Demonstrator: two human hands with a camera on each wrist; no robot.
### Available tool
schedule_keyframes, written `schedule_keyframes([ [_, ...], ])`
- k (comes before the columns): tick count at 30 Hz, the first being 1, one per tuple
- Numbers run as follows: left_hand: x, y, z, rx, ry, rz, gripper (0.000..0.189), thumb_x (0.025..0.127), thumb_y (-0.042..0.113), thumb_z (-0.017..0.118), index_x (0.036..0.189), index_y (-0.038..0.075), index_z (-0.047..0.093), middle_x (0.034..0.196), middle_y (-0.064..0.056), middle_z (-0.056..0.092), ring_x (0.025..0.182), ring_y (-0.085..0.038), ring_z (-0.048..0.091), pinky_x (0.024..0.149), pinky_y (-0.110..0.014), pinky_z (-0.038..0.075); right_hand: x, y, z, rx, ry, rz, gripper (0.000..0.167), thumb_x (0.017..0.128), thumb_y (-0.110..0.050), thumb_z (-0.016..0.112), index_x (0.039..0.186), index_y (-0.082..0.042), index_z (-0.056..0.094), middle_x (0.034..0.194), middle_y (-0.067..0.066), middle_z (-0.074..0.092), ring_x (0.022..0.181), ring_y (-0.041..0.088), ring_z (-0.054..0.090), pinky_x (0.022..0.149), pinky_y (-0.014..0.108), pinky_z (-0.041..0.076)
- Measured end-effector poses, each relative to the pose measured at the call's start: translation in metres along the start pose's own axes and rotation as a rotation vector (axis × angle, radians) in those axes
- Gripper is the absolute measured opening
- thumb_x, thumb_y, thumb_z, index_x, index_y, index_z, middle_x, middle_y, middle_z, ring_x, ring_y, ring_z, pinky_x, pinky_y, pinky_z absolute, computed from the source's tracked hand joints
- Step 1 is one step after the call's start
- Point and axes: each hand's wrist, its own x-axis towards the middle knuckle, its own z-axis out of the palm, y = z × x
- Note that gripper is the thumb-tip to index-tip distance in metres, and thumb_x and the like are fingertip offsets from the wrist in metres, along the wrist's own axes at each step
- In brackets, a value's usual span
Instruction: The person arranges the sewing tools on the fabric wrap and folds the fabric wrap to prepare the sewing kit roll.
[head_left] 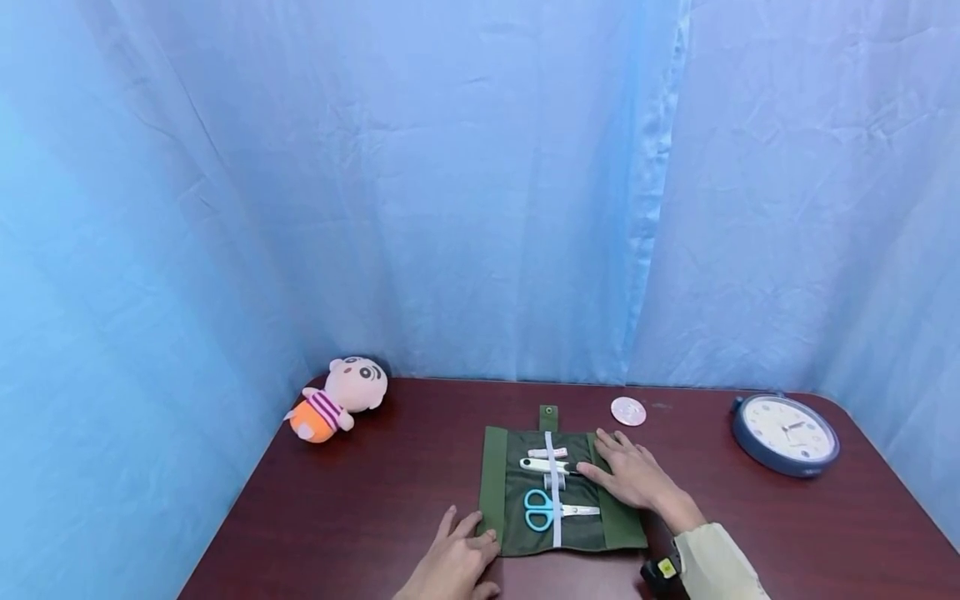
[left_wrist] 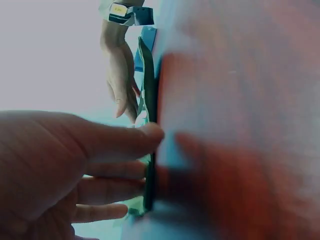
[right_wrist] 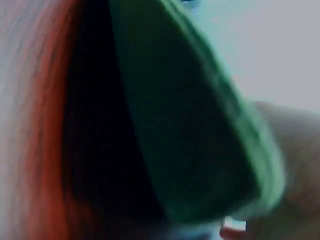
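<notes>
A green fabric roll-up pouch (head_left: 517, 537) lies unfolded on the table, its snap tab (head_left: 548, 417) pointing away. Under its white elastic band (head_left: 557, 527) are blue-handled scissors (head_left: 538, 510), a small grey cylinder (head_left: 553, 482), a white-handled tool (head_left: 534, 464) and a small white piece with red print (head_left: 542, 454). My left hand (head_left: 454, 557) touches the pouch's near left corner, fingers fairly straight; the thumb (left_wrist: 125, 139) meets its edge in the left wrist view. My right hand (head_left: 632, 473) rests spread on the right flap. The right wrist view shows the pouch edge (right_wrist: 190, 130) blurred and close.
A plush doll (head_left: 337, 400) lies at the back left of the dark red table (head_left: 345, 500). Behind the pouch is a round pinkish disc (head_left: 628, 411). A round blue-rimmed clock (head_left: 786, 433) lies at the right. Blue curtains (head_left: 480, 208) enclose the table.
</notes>
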Motion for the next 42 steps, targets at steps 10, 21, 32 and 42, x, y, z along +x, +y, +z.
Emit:
schedule_keyframes([
  [10,0.017,-0.004,-0.008,-0.079,-0.023,-0.015,0.022,0.075,0.033,0.086,0.089,0.024,0.072,0.086,0.014,0.073,0.105,-0.015,0.067,0.100,-0.049,0.054,-0.035,0.000,0.000,0.021,0.146,-0.092,0.053,0.095,-0.050,0.062,0.126,-0.007,0.068,0.136,0.017,0.062,0.133,0.041,0.053,0.103,0.065,0.041],
  [21,0.027,-0.007,-0.002,0.101,0.126,0.058,0.021,0.070,0.032,0.086,0.083,0.023,0.072,0.080,0.010,0.064,0.080,-0.008,0.062,0.075,-0.026,0.052,-0.088,-0.018,0.006,-0.140,0.132,-0.276,0.038,0.077,-0.057,0.079,0.098,-0.027,0.071,0.094,-0.016,0.061,0.082,0.003,0.058,0.071,0.034,0.051],
  [32,0.037,-0.014,-0.006,-0.012,0.041,0.049,0.009,0.079,0.022,0.078,0.072,0.023,0.073,0.074,0.011,0.061,0.072,-0.007,0.057,0.061,-0.024,0.047,-0.091,-0.017,0.007,-0.202,0.230,-0.324,0.012,0.077,-0.020,0.083,0.086,-0.023,0.076,0.082,-0.014,0.066,0.074,0.005,0.065,0.062,0.029,0.054],
  [42,0.039,-0.027,-0.010,-0.083,0.012,0.082,0.015,0.086,0.015,0.073,0.072,0.021,0.071,0.073,0.011,0.061,0.074,-0.006,0.063,0.063,-0.022,0.051,-0.091,-0.016,0.004,-0.183,0.255,-0.278,0.011,0.078,-0.020,0.081,0.080,-0.030,0.076,0.075,-0.019,0.070,0.070,0.004,0.068,0.057,0.029,0.053],
])
